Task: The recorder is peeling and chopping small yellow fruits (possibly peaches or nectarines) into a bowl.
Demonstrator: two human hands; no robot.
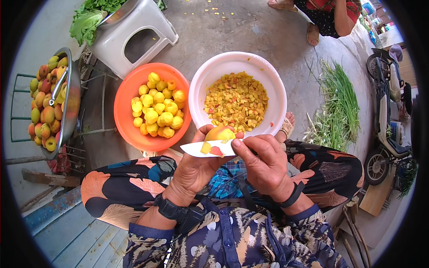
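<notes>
A partly peeled, yellow-red fruit [219,133], like a peach or apricot, is held in my left hand [197,167]. My right hand [266,162] grips a knife with a white blade [192,149], its tip pointing left across the near side of the fruit. Bits of yellow and red peel cling to the blade. Just beyond my hands is a pale pink plastic basin [202,80] with a heap of peel pieces [236,100] inside. To its left, an orange plastic basin [122,110] holds many peeled yellow fruits [159,107].
At far left a metal bowl [74,100] of unpeeled fruit holds a metal-handled utensil [58,86]. A white plastic stool [110,47] bears leafy greens [87,25]. Green stalks [338,104] lie on the concrete floor at right, near a scooter [383,110]. Another person [323,16] sits at upper right.
</notes>
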